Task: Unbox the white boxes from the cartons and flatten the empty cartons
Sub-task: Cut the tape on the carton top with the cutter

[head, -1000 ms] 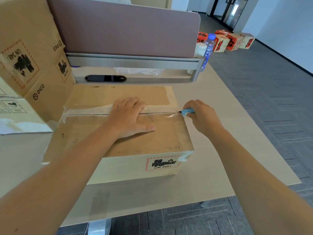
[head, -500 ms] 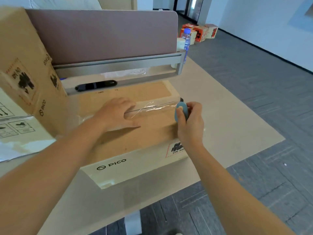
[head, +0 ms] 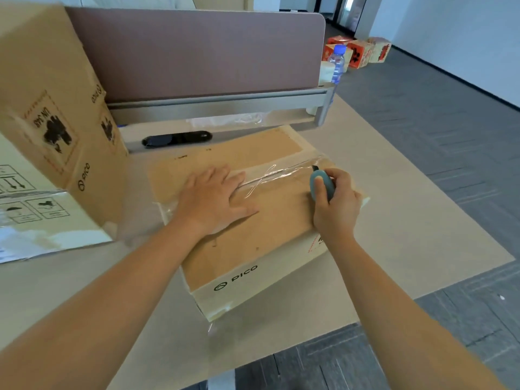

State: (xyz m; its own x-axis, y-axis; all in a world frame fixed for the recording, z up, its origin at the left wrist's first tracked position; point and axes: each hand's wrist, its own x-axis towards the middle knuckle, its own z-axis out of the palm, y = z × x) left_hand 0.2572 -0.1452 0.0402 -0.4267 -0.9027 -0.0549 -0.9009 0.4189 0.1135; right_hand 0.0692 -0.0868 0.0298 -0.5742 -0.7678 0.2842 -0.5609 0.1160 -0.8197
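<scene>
Since 0.5 s ago: right hand [head: 336,204] and cutter [head: 321,184] are a little nearer the carton's right end; left hand [head: 215,199] has kept its place on the lid, and the whole scene sits differently in frame as the head camera has shifted.

Head view:
- Carton [head: 253,237], brown, "PICO" printed on its near side, lies on the desk [head: 408,226] at centre, turned at an angle, flaps closed.
- Clear tape [head: 270,175] runs along the top seam, wrinkled and shiny between the two hands.
- Left hand lies flat on the lid, palm down, fingers straight and slightly spread, fingertips at the seam.
- Right hand curls round the blue-grey cutter, thumb on its back; dark blade tip points away from the person and meets the tape near the seam's right end.
- Second carton [head: 53,114], larger, stands at left, near the first, with hazard labels and "PICO" printed sideways.
- Partition panel [head: 197,54] rises behind the desk, and a black object [head: 177,138] lies under its rail.
- Water bottle [head: 337,64] stands at the panel's right end; small red and white boxes [head: 363,52] sit on the floor beyond.
</scene>
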